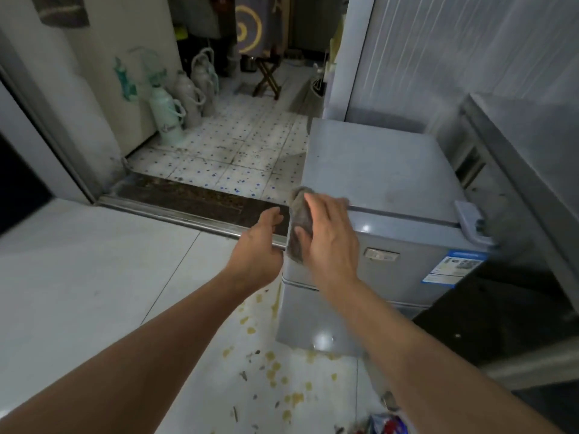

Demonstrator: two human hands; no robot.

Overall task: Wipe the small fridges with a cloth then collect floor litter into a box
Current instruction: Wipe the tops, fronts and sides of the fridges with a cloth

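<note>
The grey cloth [299,225] is pressed by the right hand [329,242], fingers [316,211] nearly straight, against the small fridge [385,183]'s near corner, long axis upright, while the left hand [257,249] hovers loosely curled, empty, just beside it.

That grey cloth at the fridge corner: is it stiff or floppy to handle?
Probably floppy: the cloth bends over the fridge corner under the right hand. Likely light, since spread fingers alone keep it there. It looks fuzzy, so hardly slippery.
</note>
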